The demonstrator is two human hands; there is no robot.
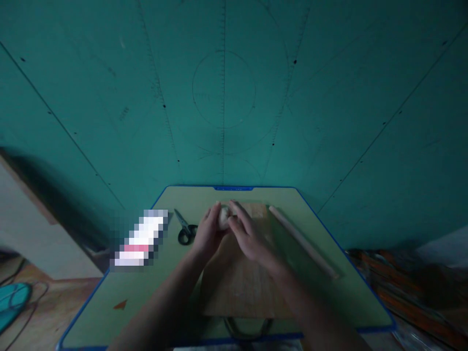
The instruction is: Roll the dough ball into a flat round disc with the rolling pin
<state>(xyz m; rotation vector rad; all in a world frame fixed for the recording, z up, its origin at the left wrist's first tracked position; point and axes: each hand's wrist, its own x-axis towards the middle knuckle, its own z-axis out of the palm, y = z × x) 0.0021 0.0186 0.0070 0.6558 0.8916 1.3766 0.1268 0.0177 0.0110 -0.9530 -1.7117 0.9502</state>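
Both hands meet over the far part of a wooden board (244,287). Between them is a small whitish lump (224,218) that looks like dough; its kind is not certain in this dim, soft picture. My left hand (209,231) cups it from the left with fingers curled. From the right, my right hand (248,237) presses its thumb and fingers against it. The fingers cover part of the lump. Just left of my left hand lie scissors (186,233) with dark handles, blades pointing away. A pale wooden stick (303,242), like a rolling pin, rests right of the board.
The pale table (153,292) has a blue edge and stands against a green wall (223,97). A pixelated bright screen (142,239) lies at the table's left edge. Near the front left is a small orange-brown scrap (120,304). A dark curved handle (248,334) shows at the board's near end.
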